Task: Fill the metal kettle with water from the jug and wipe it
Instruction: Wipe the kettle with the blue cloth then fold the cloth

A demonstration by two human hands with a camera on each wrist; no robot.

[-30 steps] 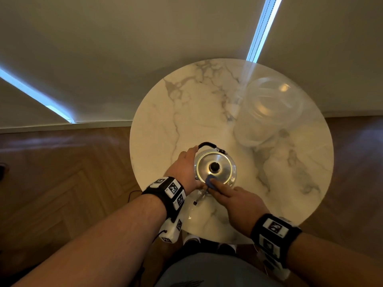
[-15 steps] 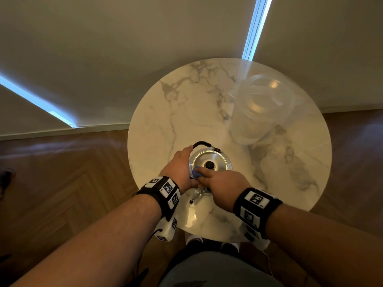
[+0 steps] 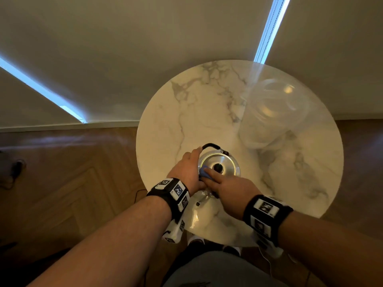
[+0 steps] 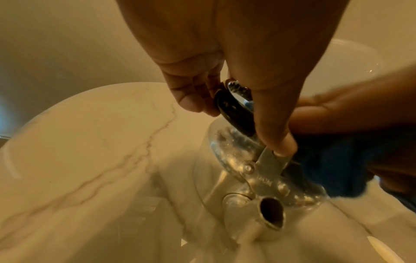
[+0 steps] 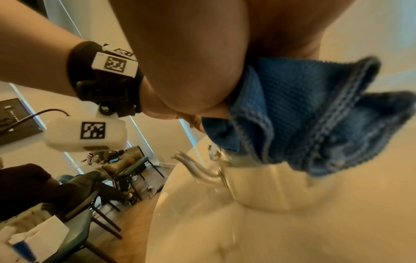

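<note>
A shiny metal kettle [image 3: 224,163] with a black lid knob stands near the front of the round marble table [image 3: 207,112]. Its spout [image 4: 270,215] points towards me. My left hand [image 3: 187,169] grips the black handle [image 4: 231,110] on the kettle's left side, thumb on the metal bracket. My right hand [image 3: 226,188] holds a blue cloth [image 5: 299,113] bunched under its fingers and presses it on the lid's near left edge [image 3: 204,171]. The clear plastic jug [image 3: 271,112] stands at the back right of the table, apart from both hands.
Wooden floor surrounds the table, and a pale wall rises behind it. The right wrist view shows chairs [image 5: 90,188] and a cluttered table [image 5: 126,160] farther off to the left. My knees sit below the table's near edge.
My right hand has slid the blue cloth leftward along the near rim of the lid, towards my left hand. The left hand has kept its grip on the handle.
</note>
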